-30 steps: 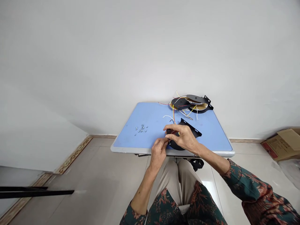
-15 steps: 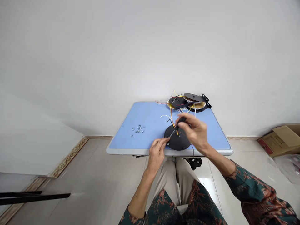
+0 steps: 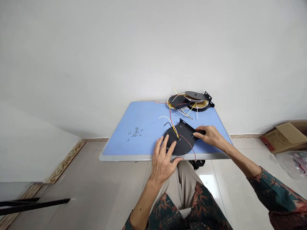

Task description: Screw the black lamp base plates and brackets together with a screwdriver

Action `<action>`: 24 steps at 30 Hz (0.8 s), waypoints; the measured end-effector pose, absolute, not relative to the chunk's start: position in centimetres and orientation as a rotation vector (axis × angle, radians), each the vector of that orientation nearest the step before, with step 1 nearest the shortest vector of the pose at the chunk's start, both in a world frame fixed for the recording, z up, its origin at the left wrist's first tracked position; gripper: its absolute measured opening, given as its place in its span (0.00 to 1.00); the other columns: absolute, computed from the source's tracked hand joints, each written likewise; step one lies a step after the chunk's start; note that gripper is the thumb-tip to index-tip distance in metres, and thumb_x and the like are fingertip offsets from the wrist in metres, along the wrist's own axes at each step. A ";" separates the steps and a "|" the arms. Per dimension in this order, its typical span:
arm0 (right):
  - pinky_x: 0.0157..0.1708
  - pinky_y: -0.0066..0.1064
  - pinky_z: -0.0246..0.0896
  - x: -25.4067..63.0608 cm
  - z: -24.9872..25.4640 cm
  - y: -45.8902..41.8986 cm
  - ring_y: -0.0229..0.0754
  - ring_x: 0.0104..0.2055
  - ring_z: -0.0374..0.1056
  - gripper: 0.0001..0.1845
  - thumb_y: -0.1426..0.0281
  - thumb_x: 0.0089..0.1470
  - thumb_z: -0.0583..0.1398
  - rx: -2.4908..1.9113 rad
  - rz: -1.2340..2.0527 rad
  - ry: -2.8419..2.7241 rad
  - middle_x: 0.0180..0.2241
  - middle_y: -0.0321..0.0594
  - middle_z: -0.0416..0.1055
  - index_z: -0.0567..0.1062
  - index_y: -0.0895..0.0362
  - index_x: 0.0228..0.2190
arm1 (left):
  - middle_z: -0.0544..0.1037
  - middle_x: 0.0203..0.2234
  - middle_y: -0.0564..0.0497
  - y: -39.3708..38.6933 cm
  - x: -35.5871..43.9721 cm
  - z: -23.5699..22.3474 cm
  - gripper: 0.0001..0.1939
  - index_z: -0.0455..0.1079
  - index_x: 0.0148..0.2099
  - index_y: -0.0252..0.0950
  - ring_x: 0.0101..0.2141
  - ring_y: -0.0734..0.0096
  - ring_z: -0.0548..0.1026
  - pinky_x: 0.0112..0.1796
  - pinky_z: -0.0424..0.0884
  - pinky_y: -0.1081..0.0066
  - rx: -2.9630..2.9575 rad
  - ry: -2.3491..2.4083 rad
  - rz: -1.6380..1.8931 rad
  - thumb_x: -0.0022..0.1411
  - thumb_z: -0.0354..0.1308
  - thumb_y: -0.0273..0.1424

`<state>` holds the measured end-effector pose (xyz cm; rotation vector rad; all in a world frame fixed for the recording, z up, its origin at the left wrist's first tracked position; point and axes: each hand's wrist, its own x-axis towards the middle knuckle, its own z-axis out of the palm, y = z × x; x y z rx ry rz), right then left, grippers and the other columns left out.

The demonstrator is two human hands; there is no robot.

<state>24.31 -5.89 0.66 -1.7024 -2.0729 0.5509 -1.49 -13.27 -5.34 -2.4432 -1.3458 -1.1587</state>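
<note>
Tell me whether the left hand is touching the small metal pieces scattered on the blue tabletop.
Apart: the head view shows a stretch of blue tabletop between the left hand and the small metal pieces.

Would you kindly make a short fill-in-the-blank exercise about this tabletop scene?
The tabletop is coloured ____.
The hand spread over the black plate is the person's ____ hand.
In the picture, the plate lies to the ____ of the scattered metal pieces.
The cardboard box stands on the ____.

Missing words: blue; left; right; floor.

Likely screws (image 3: 135, 134) left of plate (image 3: 184, 132)
</note>
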 end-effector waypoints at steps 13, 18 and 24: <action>0.32 0.32 0.57 23.6 0.2 -5.8 0.42 0.29 0.68 0.11 0.66 0.56 0.58 -1.641 0.589 -2.062 0.29 0.40 0.79 0.80 0.57 0.36 | 0.78 0.49 0.42 -12.4 -0.5 -5.5 0.21 0.71 0.59 0.40 0.52 0.51 0.74 0.58 0.70 0.40 -2.458 -1.172 -1.167 0.64 0.63 0.34; 0.33 0.32 0.58 23.8 0.1 -5.6 0.42 0.31 0.70 0.12 0.65 0.55 0.59 -1.672 0.681 -1.983 0.30 0.40 0.79 0.81 0.57 0.37 | 0.78 0.49 0.42 -12.4 -0.4 -5.7 0.21 0.71 0.59 0.39 0.53 0.52 0.74 0.57 0.72 0.42 -2.459 -1.156 -1.204 0.65 0.62 0.32; 0.32 0.32 0.58 24.1 0.4 -5.0 0.42 0.31 0.69 0.12 0.65 0.53 0.61 -1.669 0.739 -1.997 0.29 0.39 0.78 0.81 0.57 0.35 | 0.78 0.50 0.40 -12.3 -0.5 -5.5 0.22 0.70 0.60 0.37 0.53 0.51 0.74 0.58 0.71 0.42 -2.480 -1.142 -1.182 0.65 0.62 0.31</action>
